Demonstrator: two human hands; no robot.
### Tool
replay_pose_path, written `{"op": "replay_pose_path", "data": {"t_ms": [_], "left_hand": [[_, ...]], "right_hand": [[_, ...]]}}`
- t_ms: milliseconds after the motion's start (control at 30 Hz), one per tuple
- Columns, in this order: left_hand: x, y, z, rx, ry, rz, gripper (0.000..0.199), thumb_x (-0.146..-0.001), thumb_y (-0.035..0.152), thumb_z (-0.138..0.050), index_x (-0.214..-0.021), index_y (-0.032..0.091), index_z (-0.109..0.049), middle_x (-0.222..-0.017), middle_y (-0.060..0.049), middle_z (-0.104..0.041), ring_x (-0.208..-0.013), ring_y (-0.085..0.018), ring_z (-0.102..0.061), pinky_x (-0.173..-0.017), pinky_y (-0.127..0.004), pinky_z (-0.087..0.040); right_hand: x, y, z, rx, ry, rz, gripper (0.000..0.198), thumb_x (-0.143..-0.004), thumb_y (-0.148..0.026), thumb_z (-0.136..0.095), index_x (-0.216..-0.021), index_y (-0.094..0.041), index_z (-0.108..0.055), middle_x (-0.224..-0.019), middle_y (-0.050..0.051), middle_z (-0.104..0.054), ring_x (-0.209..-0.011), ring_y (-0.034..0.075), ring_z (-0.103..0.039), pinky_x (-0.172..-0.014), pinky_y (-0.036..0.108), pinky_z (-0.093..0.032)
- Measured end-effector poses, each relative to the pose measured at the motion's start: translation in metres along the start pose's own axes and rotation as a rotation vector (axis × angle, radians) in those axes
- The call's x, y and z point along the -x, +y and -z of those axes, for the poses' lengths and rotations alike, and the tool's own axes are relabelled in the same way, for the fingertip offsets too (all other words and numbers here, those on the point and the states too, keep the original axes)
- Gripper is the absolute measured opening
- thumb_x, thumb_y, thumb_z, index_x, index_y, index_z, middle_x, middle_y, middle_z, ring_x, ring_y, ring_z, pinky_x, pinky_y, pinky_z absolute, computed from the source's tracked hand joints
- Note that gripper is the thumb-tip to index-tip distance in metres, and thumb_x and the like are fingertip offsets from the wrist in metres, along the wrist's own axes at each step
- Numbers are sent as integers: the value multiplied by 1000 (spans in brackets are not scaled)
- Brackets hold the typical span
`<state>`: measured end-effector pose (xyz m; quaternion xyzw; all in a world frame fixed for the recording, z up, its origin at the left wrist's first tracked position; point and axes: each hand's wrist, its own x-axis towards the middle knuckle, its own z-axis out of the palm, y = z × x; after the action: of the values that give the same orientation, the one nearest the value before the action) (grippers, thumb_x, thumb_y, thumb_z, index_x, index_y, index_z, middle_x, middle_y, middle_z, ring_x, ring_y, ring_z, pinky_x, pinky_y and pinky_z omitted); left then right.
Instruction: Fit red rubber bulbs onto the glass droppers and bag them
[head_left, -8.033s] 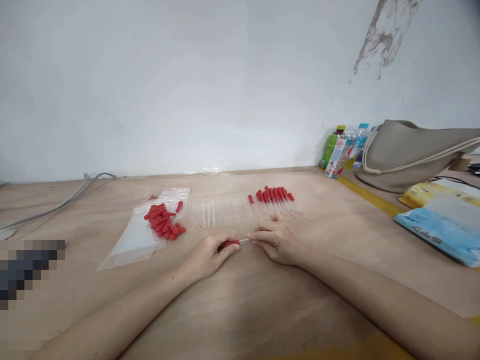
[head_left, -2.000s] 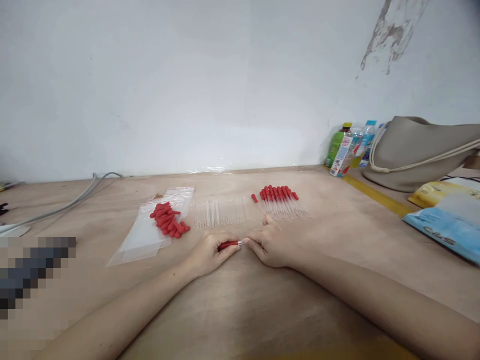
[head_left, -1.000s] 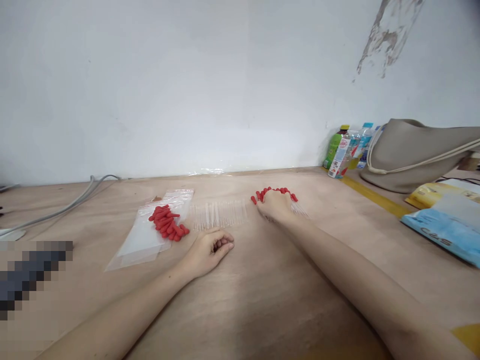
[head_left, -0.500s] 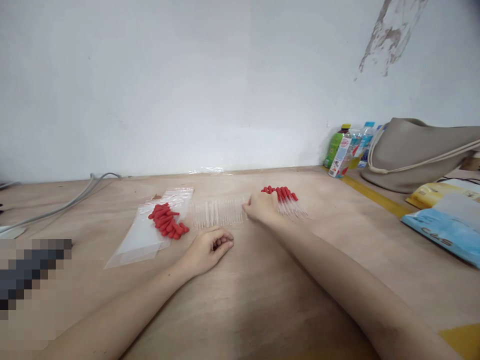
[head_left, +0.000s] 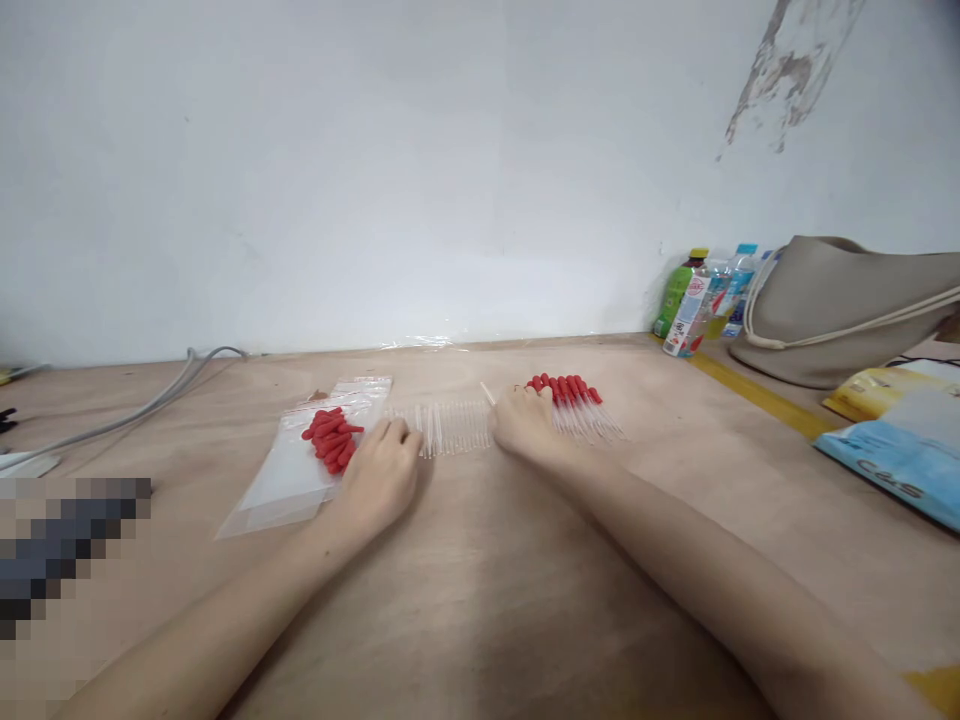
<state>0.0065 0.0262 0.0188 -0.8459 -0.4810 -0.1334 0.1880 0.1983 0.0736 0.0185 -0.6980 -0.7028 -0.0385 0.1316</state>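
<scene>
My right hand (head_left: pixel 523 420) is closed on a thin clear dropper tube (head_left: pixel 487 394), whose upper end sticks out past the fingers. Red rubber bulbs (head_left: pixel 328 436) lie heaped on clear zip bags (head_left: pixel 274 480). My left hand (head_left: pixel 382 470) is at the right side of this heap, fingers curled downward and covering some bulbs. Its fingertips are hidden, so what it grips does not show. Between my hands lies a row of bare clear tubes (head_left: pixel 457 428). Beside my right hand are several droppers with red bulbs fitted (head_left: pixel 574 395), side by side.
Bottles (head_left: pixel 686 310) stand against the wall at the right, beside a grey bag (head_left: pixel 847 310). A blue and yellow packet (head_left: pixel 892 460) lies at the right edge. Grey cables (head_left: pixel 161 395) run across the left of the wooden table (head_left: pixel 480 580).
My left hand has moved left and forward from the table onto the red bulbs, its fingers turning down. A tube now sticks up from my right hand, which stays near the row's right end.
</scene>
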Motion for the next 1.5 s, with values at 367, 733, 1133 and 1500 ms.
{"op": "replay_pose_path", "data": {"t_ms": [367, 733, 1133, 1500], "left_hand": [[1, -14, -3, -308, -242, 109, 28, -68, -2, -34, -66, 8, -60, -73, -15, -55, -66, -24, -52, -57, -33, -41], [-2, -4, 10, -272, -231, 199, 32, -72, -5, -28, -85, 5, -55, -81, -15, -56, -70, -24, -58, -56, -30, -44], [7, 35, -21, 1035, 8, 177, 15, -77, 31, -54, -82, 16, -53, -80, -3, -64, -69, -14, -62, -60, -24, -50], [2, 32, -26, 1119, -10, 166, 22, -78, 29, -55, -96, 17, -53, -86, -3, -62, -80, -15, -61, -72, -28, -49]], "right_hand": [[65, 59, -19, -221, 428, 366, 16, -85, -21, -41, -90, -16, -55, -80, 4, -62, -77, 17, -51, -77, 32, -20], [65, 58, -17, -223, 400, 395, 19, -84, -18, -38, -86, -16, -57, -83, 5, -62, -75, 15, -52, -76, 31, -22], [72, 55, -12, -419, 311, 483, 16, -84, -25, -40, -80, -16, -53, -74, 1, -60, -63, 11, -51, -81, 32, -24], [74, 47, -13, -435, 233, 583, 14, -85, -25, -41, -82, -18, -52, -74, 0, -60, -66, 10, -51, -78, 30, -26]]}}
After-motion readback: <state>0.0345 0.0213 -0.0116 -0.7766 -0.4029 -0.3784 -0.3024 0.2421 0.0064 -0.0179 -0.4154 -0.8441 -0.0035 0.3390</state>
